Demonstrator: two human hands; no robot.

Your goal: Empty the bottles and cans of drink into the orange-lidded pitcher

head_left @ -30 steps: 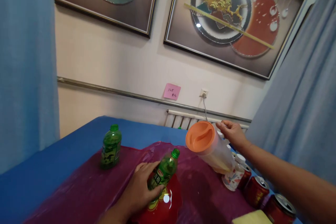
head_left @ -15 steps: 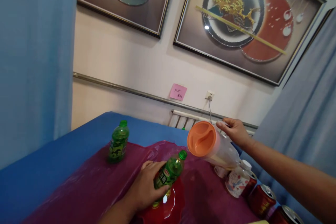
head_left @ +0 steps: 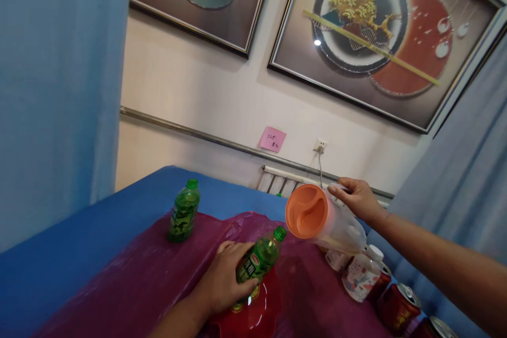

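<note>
My left hand [head_left: 227,277] is wrapped round a green plastic bottle [head_left: 259,259] with a green neck, tilted to the right over a shiny red dish [head_left: 261,309]. Further right, my right hand [head_left: 354,198] grips the handle of a clear pitcher [head_left: 344,227] with an orange lid [head_left: 307,211]. The pitcher is tipped on its side, its lid towards the bottle, and a little pale liquid lies along its lower wall. No stream shows at the lid. The base of the held bottle is partly hidden by my hand.
A second green bottle [head_left: 185,211] stands at the left on the purple sheet [head_left: 138,274], which covers part of the blue table [head_left: 158,185]. At the right stand a white-capped bottle [head_left: 362,274] and several dark red cans [head_left: 398,306]. Blue curtains [head_left: 59,90] hang on both sides.
The whole view has shifted slightly, so things sit a little further right. Both hands keep their hold, and the bottle and pitcher stay nearly the same relative to each other.
</note>
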